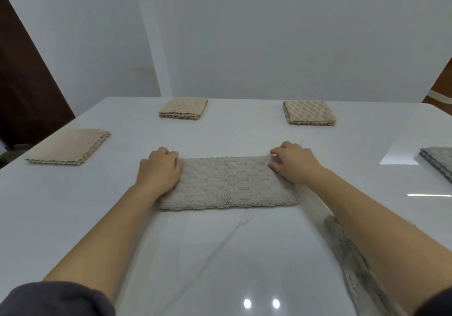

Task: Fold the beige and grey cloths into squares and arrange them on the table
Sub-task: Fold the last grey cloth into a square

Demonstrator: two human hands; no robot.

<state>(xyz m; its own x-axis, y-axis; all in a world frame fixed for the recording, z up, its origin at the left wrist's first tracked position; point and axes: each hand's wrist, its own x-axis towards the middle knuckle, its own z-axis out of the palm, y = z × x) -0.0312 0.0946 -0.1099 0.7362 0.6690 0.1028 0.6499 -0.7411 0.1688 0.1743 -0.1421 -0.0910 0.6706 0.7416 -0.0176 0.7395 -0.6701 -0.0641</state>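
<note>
my left hand (159, 168) and my right hand (292, 162) each sit on one far corner of the long cloth (227, 186). the fingers of both hands are curled and pinch the cloth at those corners. i hold both corners at once so the far edge comes out straight and the layers line up.

the long cloth lies flat in the middle of the table (220, 129), right in front of me. it looks folded one time, so it is long and not a square yet. i think one more fold, side to side, will make it a square.

the done ones are spread out so each has its own spot: the left beige square (68, 146), the middle beige square (183, 108) and the right beige square (309, 112). the grey square (437, 161) sits at the right side, partly cut off from view. the loose grey cloth (347, 247) waits under my right arm.

there is bare table all around the long cloth, so i have room to flip one end over. the near edge is thick and fluffy. i must mind my right arm so it does not drag the loose grey cloth.
</note>
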